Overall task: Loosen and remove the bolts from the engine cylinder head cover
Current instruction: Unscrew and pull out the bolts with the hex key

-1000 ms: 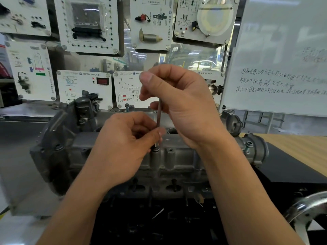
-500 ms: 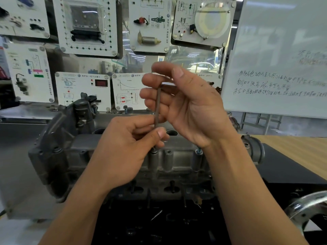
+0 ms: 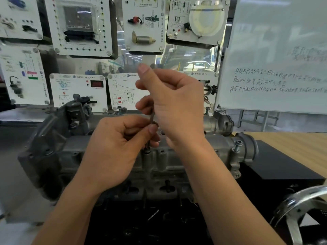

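Observation:
A grey cast engine cylinder head cover (image 3: 180,156) lies across the bench in front of me. A thin dark hex key (image 3: 151,117) stands upright in a bolt (image 3: 146,150) on the cover's front rail. My left hand (image 3: 115,147) pinches the key's lower shaft just above the bolt. My right hand (image 3: 173,103) grips the key's upper part, thumb raised; most of the key is hidden by my fingers. Another bolt (image 3: 238,146) stands raised at the cover's right end.
White training panels (image 3: 77,91) hang behind the engine. A whiteboard (image 3: 276,68) with writing stands at the right. A black box (image 3: 283,167) sits on the wooden bench (image 3: 297,145) right of the cover, and a chrome handwheel (image 3: 300,209) is at the lower right.
My right hand has turned on the key's top, its fingers opening half a second ago and closing again now. My left hand stays pinched on the shaft at the bolt.

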The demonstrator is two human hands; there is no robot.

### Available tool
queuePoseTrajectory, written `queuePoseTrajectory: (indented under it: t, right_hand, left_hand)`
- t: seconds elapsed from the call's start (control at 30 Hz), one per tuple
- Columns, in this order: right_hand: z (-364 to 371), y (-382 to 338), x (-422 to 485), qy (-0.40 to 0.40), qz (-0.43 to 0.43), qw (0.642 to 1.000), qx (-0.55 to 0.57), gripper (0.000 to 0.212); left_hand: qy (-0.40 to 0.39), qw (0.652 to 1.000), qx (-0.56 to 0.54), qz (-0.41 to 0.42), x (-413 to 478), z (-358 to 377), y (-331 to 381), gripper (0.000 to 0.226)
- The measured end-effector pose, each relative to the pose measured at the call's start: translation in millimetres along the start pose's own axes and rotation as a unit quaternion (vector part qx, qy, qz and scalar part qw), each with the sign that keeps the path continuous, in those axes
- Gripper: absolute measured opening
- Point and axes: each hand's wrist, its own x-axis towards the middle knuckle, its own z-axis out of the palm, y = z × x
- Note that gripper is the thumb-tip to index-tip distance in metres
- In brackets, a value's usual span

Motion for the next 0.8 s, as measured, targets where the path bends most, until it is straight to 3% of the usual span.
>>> queuePoseTrajectory:
  t: [0.07, 0.2, 0.3, 0.43, 0.57, 0.8]
  right_hand:
    - [1, -1, -1, -0.019, -0.014, 0.999, -0.022, 0.018]
    - [-2, -8, -2, -0.152, 0.078, 0.980, 0.102, 0.032]
    - [-7, -11, -2, -0.178, 0.109, 0.968, 0.138, 0.048]
    - [-10, -11, 0, -0.161, 0.124, 0.967, 0.156, 0.057]
    - [-8, -6, 1, -0.112, 0.109, 0.973, 0.173, 0.033]
    - [-3, 2, -3, 0.020, -0.040, 0.997, 0.062, 0.030]
  left_hand:
    - [0.011, 1.000, -0.004, 0.002, 0, 2, -1, 0.016]
    - [0.013, 1.000, 0.005, 0.010, 1, 1, -4, 0.006]
    - [0.001, 1.000, -0.026, 0.000, 2, -1, -6, 0.009]
    - [-0.003, 1.000, -0.031, -0.002, 2, 0, -6, 0.013]
    - [0.019, 0.999, -0.028, -0.015, 2, 1, -9, 0.008]
    - [0.026, 0.999, -0.018, -0.028, 2, 4, -3, 0.013]
